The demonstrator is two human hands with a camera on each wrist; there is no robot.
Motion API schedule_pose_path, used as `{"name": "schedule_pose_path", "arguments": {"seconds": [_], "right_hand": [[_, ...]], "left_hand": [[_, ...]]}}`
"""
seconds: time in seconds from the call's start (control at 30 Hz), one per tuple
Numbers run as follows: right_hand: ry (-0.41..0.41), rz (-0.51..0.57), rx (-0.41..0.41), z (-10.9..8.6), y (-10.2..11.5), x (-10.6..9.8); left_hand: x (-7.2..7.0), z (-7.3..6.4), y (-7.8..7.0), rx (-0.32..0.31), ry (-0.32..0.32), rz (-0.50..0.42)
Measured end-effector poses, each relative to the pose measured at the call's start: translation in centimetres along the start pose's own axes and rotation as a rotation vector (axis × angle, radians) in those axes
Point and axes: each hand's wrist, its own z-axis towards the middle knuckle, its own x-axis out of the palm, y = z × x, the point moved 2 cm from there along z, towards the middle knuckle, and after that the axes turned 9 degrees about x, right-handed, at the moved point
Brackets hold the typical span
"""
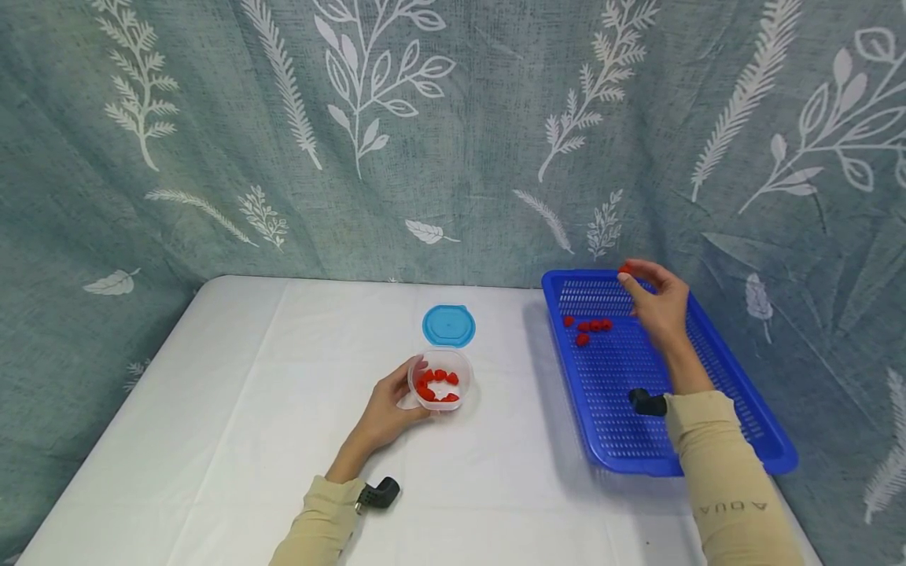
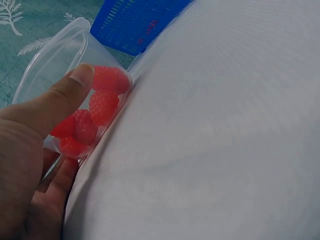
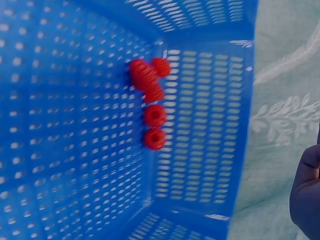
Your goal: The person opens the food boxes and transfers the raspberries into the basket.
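My left hand (image 1: 388, 405) grips a small clear plastic tub (image 1: 463, 369) from its left side, thumb and fingers around the wall. Inside the tub lie several red raspberries (image 2: 104, 107), seen through the wall in the left wrist view. Over the far part of the blue basket (image 1: 594, 456), my right hand (image 1: 661, 306) pinches a single raspberry (image 1: 625, 268) between thumb and fingertips. Several more raspberries (image 3: 155, 115) lie on the basket floor along one wall. Only an edge of the right hand shows in the right wrist view, without its raspberry.
A round light-blue lid (image 1: 449, 325) lies flat on the white-covered table (image 1: 233, 440), just beyond the tub. The basket stands at the table's right side. A green leaf-patterned curtain (image 1: 481, 141) hangs behind the table and along its sides.
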Motion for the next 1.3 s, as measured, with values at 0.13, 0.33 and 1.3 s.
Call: {"name": "schedule_pose_path", "arguments": {"seconds": [0.13, 0.33, 1.3], "right_hand": [[-0.007, -0.085, 0.015, 0.4, -0.9, -0.4], [-0.015, -0.239, 0.031, 1.8, -3.4, -0.9], [0.182, -0.684, 0.219, 3.2, -10.1, -3.6]], "left_hand": [[-0.2, 0.0, 0.0, 0.005, 0.006, 0.0], [-0.4, 0.2, -0.2, -0.006, 0.016, 0.009], [-0.5, 0.5, -0.1, 0.012, 0.013, -0.04]]}}
